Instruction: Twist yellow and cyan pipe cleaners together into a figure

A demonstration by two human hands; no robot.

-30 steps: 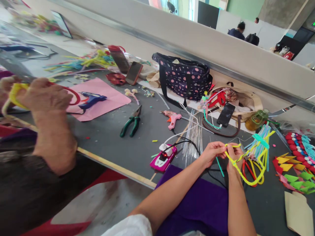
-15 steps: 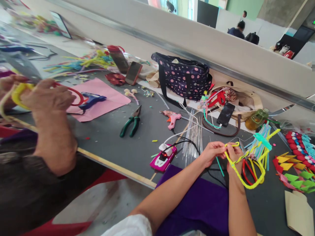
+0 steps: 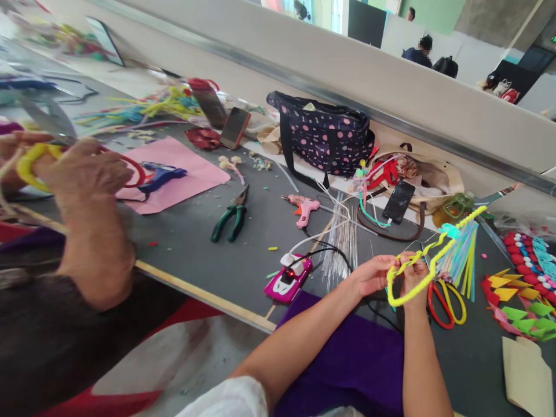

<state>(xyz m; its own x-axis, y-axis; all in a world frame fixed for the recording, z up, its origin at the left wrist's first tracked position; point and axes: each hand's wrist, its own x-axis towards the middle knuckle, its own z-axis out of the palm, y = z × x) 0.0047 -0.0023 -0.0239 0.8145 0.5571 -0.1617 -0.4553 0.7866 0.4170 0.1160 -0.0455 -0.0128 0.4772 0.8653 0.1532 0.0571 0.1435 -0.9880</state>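
My left hand (image 3: 374, 274) pinches one end of a bent yellow pipe cleaner (image 3: 410, 296). Close beside it, my right hand (image 3: 416, 277) has its fingers closed on the same fuzzy stem. The stem forms a long loop with a twisted stretch, and a turquoise piece (image 3: 450, 231) is wrapped near its far end. Just beyond my right wrist lie scissors (image 3: 442, 313) with one red and one yellow handle. A bundle of blue and yellow pipe cleaners (image 3: 463, 260) rests behind the loop.
A pink glue gun (image 3: 306, 211), green-handled pliers (image 3: 230, 223), thin metal wires (image 3: 341, 249) and a magenta power strip (image 3: 289, 284) lie leftward. At far left, a co-worker's hand (image 3: 87, 168) holds red-handled scissors. A patterned bag (image 3: 325, 136) stands at the back.
The yellow loop has turned and swung left, off the scissors, and its turquoise-wrapped end has moved left and up. Both my hands remain close together in nearly the same place.
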